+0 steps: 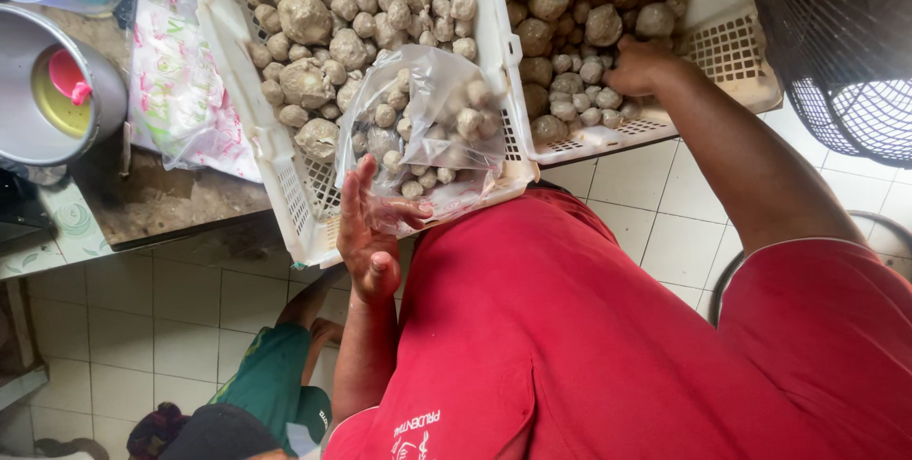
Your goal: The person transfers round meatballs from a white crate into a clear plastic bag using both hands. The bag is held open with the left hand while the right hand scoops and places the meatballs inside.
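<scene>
Two white crates (285,184) of meatballs (304,18); left hand (366,232) holds one bag (427,127)

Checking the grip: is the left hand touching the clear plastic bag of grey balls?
Touching: the head view shows the left hand gripping the clear plastic bag at its lower edge.

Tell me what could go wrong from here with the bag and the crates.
1. The clear bag of grey balls is held open only by the left hand at the crate's near edge; if the grip loosens it may sag and spill onto the tiled floor.
2. The right hand scoops in the second crate; balls carried across the gap could drop.
</scene>
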